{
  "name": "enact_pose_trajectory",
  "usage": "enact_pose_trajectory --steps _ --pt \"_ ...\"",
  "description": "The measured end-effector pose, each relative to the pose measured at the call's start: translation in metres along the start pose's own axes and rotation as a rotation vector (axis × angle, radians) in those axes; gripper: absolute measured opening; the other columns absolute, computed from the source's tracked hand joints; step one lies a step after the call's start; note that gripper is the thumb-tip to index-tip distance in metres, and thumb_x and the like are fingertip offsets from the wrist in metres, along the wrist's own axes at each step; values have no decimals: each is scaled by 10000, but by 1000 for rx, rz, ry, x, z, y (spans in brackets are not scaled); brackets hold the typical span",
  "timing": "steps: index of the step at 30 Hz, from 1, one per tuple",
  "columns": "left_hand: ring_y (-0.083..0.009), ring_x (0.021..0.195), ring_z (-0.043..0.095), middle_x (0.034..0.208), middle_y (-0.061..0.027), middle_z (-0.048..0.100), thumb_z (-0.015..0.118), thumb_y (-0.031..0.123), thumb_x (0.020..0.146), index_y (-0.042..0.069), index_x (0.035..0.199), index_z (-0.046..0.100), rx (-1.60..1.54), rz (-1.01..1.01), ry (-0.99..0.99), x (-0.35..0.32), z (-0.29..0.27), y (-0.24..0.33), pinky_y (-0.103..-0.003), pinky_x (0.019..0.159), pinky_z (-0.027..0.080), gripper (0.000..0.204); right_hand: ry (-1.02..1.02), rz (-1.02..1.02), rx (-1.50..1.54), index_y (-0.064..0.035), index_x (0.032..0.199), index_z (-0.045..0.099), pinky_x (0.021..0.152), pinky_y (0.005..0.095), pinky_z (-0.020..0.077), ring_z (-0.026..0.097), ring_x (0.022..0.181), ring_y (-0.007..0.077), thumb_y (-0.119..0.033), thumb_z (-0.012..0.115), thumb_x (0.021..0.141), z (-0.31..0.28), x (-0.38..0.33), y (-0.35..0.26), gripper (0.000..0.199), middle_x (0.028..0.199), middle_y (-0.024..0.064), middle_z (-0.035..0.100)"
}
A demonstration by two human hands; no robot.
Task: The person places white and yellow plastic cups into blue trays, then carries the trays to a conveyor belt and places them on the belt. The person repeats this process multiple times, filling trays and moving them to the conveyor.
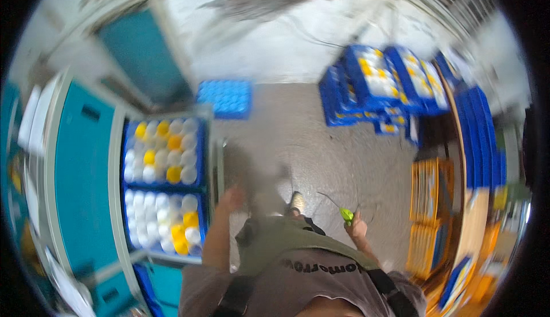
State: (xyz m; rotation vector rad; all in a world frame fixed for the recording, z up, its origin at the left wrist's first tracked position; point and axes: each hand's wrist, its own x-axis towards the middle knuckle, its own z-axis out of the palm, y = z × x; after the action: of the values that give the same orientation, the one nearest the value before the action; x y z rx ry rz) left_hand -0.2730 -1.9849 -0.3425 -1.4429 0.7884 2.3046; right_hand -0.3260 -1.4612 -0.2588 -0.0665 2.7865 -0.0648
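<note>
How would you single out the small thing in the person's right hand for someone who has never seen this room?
Start at the grey floor between the blue crates of white and yellow cups and the orange crate stack. The right hand hangs there, gripping a small object. It is the only lime-green item.

Blue crates; seemingly white, yellow spools.

Plastic crates, painted metal, worn concrete

The blue crates and their white and yellow bottle caps look like smooth, slightly glossy plastic; the teal cabinet seems painted metal, though blur makes that uncertain. The grey floor is matt, scuffed concrete. The right hand holds a glossy green plastic tool; the shirt is soft matt cloth.
</note>
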Motion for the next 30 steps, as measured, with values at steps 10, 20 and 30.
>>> enact_pose_trajectory --steps 10,20,30 --pt "-266 805 615 880 -100 619 610 301 956 -4 945 607 1371 835 -888 47 104 -70 -445 748 540 305 398 462 516 -6 1109 429 796 488 478 598 935 403 -206 764 703 -61 -72 46 563 983 223 617" --pt "-290 1007 653 1113 -104 675 576 362 890 137 1126 660 2983 518 -204 118 321 -143 -438 812 516 336 636 597 1343 -55 919 495 640 324 482 529 711 128 -8 690 692 -7 -200 243 303 741 2 526" --pt "-224 691 575 794 -125 593 596 198 891 -34 880 619 1802 -49 -422 81 528 -386 -358 626 468 234 714 891 1659 -105 828 534 641 274 448 489 728 72 13 669 712 97 -342 344 215 750 -60 492"
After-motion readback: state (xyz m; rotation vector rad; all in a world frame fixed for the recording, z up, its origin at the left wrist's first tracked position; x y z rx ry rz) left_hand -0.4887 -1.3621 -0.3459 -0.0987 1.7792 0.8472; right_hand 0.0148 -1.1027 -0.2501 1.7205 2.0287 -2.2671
